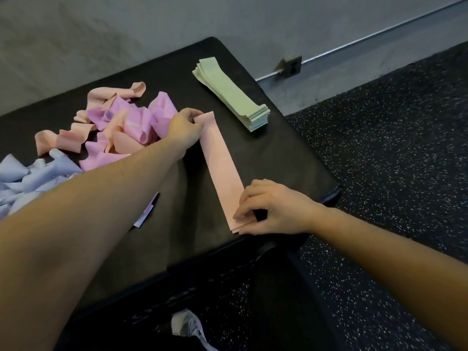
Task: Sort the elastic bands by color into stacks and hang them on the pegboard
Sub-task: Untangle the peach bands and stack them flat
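Peach band (pixel 222 171) flat on black worktop (pixel 278 153); left hand (pixel 186 130) pinches far end, right hand (pixel 272 209) pinches near end. Green stack (pixel 231 93) beyond, apart

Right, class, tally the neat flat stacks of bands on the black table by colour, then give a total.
green stack: 1
peach-pink stack: 1, thin, with the left hand and right hand pinching its ends
purple bands: 0 stacks, all loose
pale blue bands: 0 stacks, all loose
Total: 2
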